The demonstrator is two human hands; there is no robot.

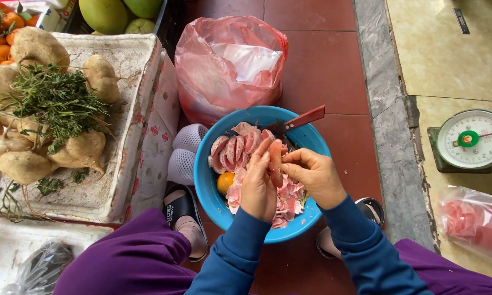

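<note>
Since both of our hands are working right over the blue basin (210, 188), any bits that come loose just drop in with the rest. Our left hand (258, 183) is cupped around one pink pomelo segment (276, 161), holding it upright with fingers closed along its side, while our right hand (313, 173) pinches at the segment's edge with thumb and fingertips, the way we would grip its thin skin to pull it away. So neither hand is spread; both are closed on that same piece, held just above the basin's middle.

Cleaned segments (239, 148) sit fanned along the far-left inside of the basin, kept apart from the torn pink peelings (290, 199) heaped nearer us, which looks like sorting good from scrap. A small orange fruit (224, 182) rests at the left inside wall. The knife with the reddish handle (303, 118) leans on the far rim, blade down in the basin, handy but out of the way.

Behind the basin there's a pink plastic bag (224, 65), a foam box of pale roots (131, 71) to the left, and a dial scale (472, 139) off to the right.
</note>
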